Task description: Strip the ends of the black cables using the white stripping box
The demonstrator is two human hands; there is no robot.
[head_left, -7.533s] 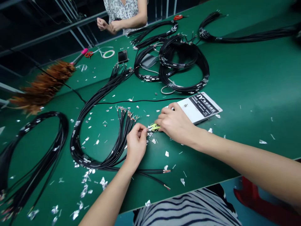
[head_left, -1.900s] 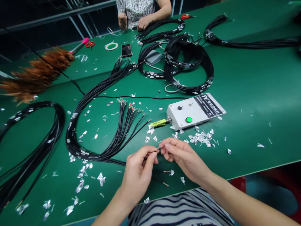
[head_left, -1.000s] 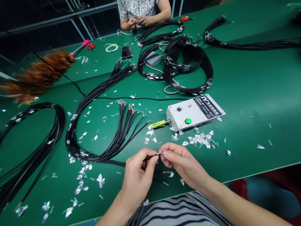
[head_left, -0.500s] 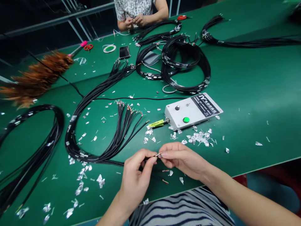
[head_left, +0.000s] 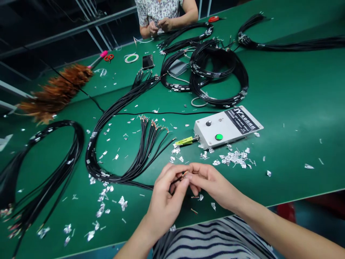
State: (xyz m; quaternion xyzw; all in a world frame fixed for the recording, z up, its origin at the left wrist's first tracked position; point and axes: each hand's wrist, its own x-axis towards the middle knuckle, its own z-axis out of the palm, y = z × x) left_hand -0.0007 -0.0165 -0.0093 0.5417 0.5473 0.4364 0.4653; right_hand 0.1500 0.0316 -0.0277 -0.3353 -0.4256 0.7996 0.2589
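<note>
My left hand (head_left: 167, 196) is closed around a thin black cable (head_left: 144, 185) near its stripped end. Opposite it, my right hand (head_left: 215, 181) pinches at the fine orange and pale wires (head_left: 184, 173) coming out of that end. The fingertips of both hands meet there and partly cover the wires. Left of my hands the cable runs into a curved bundle of black cables (head_left: 93, 144), whose fanned, stripped ends (head_left: 153, 126) show copper tips. Just beyond my hands a grey box (head_left: 210, 135) with a green button carries a yellow-green clip (head_left: 184, 141).
Foil scraps (head_left: 235, 158) litter the green table (head_left: 296, 126). More cable coils (head_left: 219, 79) lie behind, and another bundle (head_left: 64, 158) at left. A feather duster (head_left: 59, 90), red scissors (head_left: 109, 57), a tape roll (head_left: 131, 58) and a phone (head_left: 147, 62) lie farther back. A co-worker's hands (head_left: 160, 27) are across the table.
My right hand has closed in on my left, so the fingertips now touch over the wire end. The whole view has shifted slightly, with the table's things appearing farther right.
</note>
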